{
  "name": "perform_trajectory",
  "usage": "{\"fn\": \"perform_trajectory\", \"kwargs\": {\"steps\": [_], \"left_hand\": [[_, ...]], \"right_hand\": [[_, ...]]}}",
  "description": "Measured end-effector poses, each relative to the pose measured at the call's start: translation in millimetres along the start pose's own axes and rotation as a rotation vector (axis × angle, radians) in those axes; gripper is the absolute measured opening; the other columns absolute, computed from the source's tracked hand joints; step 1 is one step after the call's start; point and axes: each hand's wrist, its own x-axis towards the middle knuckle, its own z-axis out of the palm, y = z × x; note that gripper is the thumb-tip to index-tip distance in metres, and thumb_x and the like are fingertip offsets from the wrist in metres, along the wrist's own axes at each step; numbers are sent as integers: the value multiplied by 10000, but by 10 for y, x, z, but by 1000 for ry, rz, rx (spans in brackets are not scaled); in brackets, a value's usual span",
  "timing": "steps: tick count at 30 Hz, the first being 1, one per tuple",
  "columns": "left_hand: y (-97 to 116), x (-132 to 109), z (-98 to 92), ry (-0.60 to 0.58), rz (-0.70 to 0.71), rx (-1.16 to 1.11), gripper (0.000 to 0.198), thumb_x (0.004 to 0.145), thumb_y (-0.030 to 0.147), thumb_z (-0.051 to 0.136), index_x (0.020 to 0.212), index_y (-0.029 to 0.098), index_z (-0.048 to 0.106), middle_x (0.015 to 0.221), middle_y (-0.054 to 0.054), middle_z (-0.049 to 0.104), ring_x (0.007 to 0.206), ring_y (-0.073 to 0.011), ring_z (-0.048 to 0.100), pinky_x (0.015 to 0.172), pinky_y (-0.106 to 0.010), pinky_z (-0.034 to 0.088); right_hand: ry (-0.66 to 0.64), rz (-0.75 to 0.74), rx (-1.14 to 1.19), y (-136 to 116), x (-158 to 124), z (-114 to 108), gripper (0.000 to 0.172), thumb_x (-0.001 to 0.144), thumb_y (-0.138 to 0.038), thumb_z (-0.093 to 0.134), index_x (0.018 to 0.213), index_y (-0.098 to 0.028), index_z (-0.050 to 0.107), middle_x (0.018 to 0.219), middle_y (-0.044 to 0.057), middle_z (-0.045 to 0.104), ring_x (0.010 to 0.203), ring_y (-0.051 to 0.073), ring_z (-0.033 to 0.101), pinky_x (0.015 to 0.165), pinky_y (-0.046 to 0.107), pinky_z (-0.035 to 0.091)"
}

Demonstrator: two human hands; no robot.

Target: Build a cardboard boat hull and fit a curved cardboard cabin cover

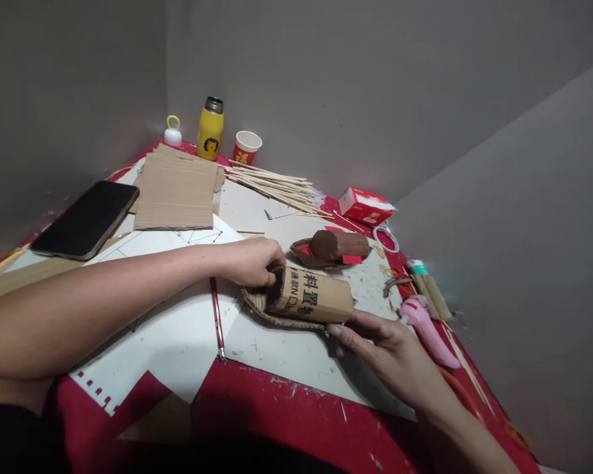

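Observation:
A curved piece of corrugated cardboard (321,294) with dark printed characters is held between both hands above the white sheet. My left hand (257,262) grips its left end, with the fingers bent into the hollow of the curve. At the right end, my right hand (383,339) pinches the lower edge, thumb in front and the other fingers partly hidden behind. Just beyond the cardboard lies a brown rounded model (333,247) with red patches. A red pencil (218,319) lies to the left, below my left wrist.
Flat cardboard sheets (175,191), a black phone (86,217) and thin wooden sticks (277,187) lie at the back. A yellow bottle (210,130) and a paper cup (247,146) stand by the wall. A pink glue gun (429,331) and red box (366,206) are right.

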Motion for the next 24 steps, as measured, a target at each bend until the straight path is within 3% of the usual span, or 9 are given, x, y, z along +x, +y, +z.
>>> {"fn": "perform_trajectory", "kwargs": {"steps": [8,11,17,24], "left_hand": [[-7,-11,-65,-73,24,32,148,768,153,518,776,124,662,697,-20,679,615,-130,579,556,-225,400],[3,-20,-90,-95,-34,-136,162,795,207,540,840,137,679,770,-26,719,689,-159,647,605,-231,463],[45,-23,-135,-165,-114,-348,227,761,124,580,946,163,705,871,-20,741,794,-172,680,723,-253,528],[92,-25,-203,-160,-149,-265,221,692,141,715,913,142,716,795,-14,722,699,-159,630,648,-220,512]], "right_hand": [[-40,-152,-103,5,24,-22,300,863,-350,576,1059,-167,712,783,25,703,681,152,599,657,253,478],[-16,-194,-181,2,22,-33,247,866,-311,576,1005,-168,721,749,24,699,643,140,588,638,243,452],[-21,-239,-378,-133,-27,-132,147,828,-228,625,919,-176,728,699,28,697,594,128,580,599,222,396],[-75,-324,-352,-204,-105,-238,188,834,-188,618,974,-199,743,747,23,712,608,115,580,577,204,360]]}}
